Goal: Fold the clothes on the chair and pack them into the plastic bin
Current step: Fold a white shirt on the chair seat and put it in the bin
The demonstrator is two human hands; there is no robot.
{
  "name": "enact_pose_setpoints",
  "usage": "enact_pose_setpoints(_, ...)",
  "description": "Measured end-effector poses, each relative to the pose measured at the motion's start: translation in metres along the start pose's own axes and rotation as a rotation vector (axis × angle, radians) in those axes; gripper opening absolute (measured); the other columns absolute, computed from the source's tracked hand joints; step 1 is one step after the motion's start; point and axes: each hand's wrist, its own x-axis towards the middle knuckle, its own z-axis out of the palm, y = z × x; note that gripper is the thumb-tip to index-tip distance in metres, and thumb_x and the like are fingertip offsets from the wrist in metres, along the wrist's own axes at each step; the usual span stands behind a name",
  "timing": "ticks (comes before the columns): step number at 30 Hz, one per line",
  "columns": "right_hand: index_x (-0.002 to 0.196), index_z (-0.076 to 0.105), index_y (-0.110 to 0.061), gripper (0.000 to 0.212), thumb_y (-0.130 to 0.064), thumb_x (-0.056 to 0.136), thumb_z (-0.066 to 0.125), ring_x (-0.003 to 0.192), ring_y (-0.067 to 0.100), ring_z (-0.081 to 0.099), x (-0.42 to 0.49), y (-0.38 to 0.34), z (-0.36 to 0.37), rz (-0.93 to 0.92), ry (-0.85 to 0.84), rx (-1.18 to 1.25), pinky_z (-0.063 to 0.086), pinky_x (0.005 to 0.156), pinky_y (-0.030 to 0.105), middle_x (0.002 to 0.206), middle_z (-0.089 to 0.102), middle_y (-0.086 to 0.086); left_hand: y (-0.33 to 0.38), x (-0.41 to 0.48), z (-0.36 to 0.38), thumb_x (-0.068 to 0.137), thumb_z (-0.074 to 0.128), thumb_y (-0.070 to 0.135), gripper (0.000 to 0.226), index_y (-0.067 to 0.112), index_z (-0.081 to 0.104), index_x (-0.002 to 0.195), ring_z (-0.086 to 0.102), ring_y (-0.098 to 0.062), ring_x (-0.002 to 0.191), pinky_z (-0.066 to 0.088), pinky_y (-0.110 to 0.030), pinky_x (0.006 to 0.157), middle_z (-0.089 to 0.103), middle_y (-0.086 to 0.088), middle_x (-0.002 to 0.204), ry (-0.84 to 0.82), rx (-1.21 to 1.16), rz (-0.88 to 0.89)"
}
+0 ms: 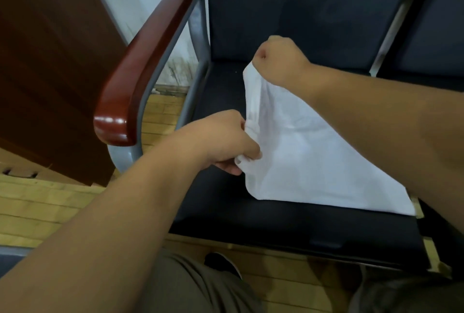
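Note:
A white garment [301, 157] lies partly spread on the dark seat of the chair [226, 212]. My left hand [226, 139] grips its near left edge, fingers curled round bunched cloth. My right hand [276, 59] pinches the far left corner and lifts it off the seat, near the backrest. The garment's right part lies flat on the seat and runs under my right forearm. No plastic bin shows in the head view.
A red-brown wooden armrest [140, 66] on a grey metal frame stands left of the seat. A second dark seat [431, 36] adjoins at the right. A dark wooden panel [50, 49] fills the left. Below is wooden floor [37, 207], with my legs and a shoe [221, 265].

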Motion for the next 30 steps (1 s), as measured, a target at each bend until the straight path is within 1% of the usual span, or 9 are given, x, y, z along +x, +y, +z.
enact_pose_setpoints(4,0.076,0.062,-0.006,0.028,-0.017,0.099,0.049,0.084,0.032,0.069,-0.01,0.037,-0.007,0.118,0.019,0.055,0.06,0.077,0.043,0.099,0.069,0.013,0.022,0.01,0.033,0.086,0.086,0.014,0.038,0.016,0.059,0.113,0.074,-0.021,0.079,0.063,-0.03,0.056,0.071,-0.008,0.102,-0.008,0.106,0.021)
enact_pose_setpoints(7,0.067,0.053,-0.011,0.029,-0.015,0.095,0.045,0.071,0.031,0.056,-0.02,0.063,-0.007,0.154,-0.029,0.05,0.049,0.059,0.035,0.083,0.06,0.007,0.032,0.019,0.061,0.09,0.083,0.012,0.035,0.009,0.059,0.115,0.073,-0.024,0.066,0.066,-0.036,0.06,0.071,-0.011,0.09,-0.026,0.179,0.031)
enact_pose_setpoints(9,0.064,0.045,-0.016,0.027,-0.012,0.091,0.045,0.071,0.028,0.049,-0.028,0.076,-0.006,0.142,-0.101,0.037,0.043,0.058,0.031,0.081,0.053,0.005,0.036,0.024,0.078,0.091,0.08,0.01,0.036,0.008,0.056,0.117,0.072,-0.026,0.061,0.066,-0.038,0.064,0.07,-0.012,0.089,-0.037,0.221,0.036)
enact_pose_setpoints(10,0.069,0.055,-0.015,0.023,-0.012,0.091,0.046,0.076,0.032,0.055,-0.033,0.08,-0.007,0.146,-0.135,0.032,0.049,0.064,0.032,0.091,0.06,0.006,0.037,0.026,0.085,0.091,0.079,0.01,0.037,0.009,0.053,0.117,0.072,-0.026,0.061,0.066,-0.04,0.065,0.07,-0.012,0.091,-0.045,0.239,0.037)
enact_pose_setpoints(12,0.11,0.075,-0.011,0.027,-0.016,0.097,0.052,0.108,0.032,0.067,-0.039,0.09,-0.008,0.141,-0.163,0.069,0.057,0.091,0.036,0.128,0.067,0.006,0.038,0.03,0.093,0.092,0.079,0.019,0.038,0.012,0.051,0.117,0.074,-0.024,0.064,0.067,-0.04,0.067,0.072,-0.013,0.093,-0.07,0.257,0.032)
enact_pose_setpoints(14,0.133,0.071,-0.019,0.036,-0.021,0.102,0.054,0.119,0.022,0.063,-0.046,0.096,-0.014,0.15,-0.162,0.092,0.052,0.101,0.032,0.144,0.058,-0.003,0.038,0.034,0.096,0.093,0.078,0.037,0.038,0.014,0.056,0.114,0.078,-0.022,0.074,0.068,-0.04,0.07,0.077,-0.01,0.092,-0.104,0.28,0.008)
enact_pose_setpoints(19,0.119,0.074,-0.006,0.037,-0.02,0.106,0.042,0.117,0.032,0.063,-0.059,0.117,-0.042,0.131,-0.175,-0.078,0.054,0.102,0.046,0.132,0.061,0.012,0.043,0.039,0.098,0.099,0.071,0.04,0.031,0.013,0.064,0.113,0.08,-0.023,0.085,0.067,-0.041,0.079,0.078,-0.007,0.098,-0.072,0.414,-0.008)
enact_pose_setpoints(27,0.126,0.073,-0.015,0.033,-0.027,0.109,0.048,0.121,0.027,0.062,-0.096,0.176,-0.092,0.209,-0.237,-0.138,0.05,0.108,0.042,0.129,0.068,0.006,0.06,0.035,0.118,0.097,0.076,0.026,0.018,0.017,0.068,0.11,0.077,-0.025,0.095,0.065,-0.042,0.087,0.076,-0.009,0.102,-0.088,0.67,0.015)
enact_pose_setpoints(30,0.126,0.074,-0.015,0.031,-0.028,0.109,0.051,0.123,0.027,0.06,-0.106,0.203,-0.097,0.279,-0.222,-0.088,0.049,0.106,0.038,0.13,0.067,0.005,0.071,0.037,0.131,0.098,0.072,0.028,0.013,0.018,0.071,0.106,0.074,-0.019,0.091,0.061,-0.033,0.076,0.075,-0.002,0.098,-0.039,0.697,0.15)
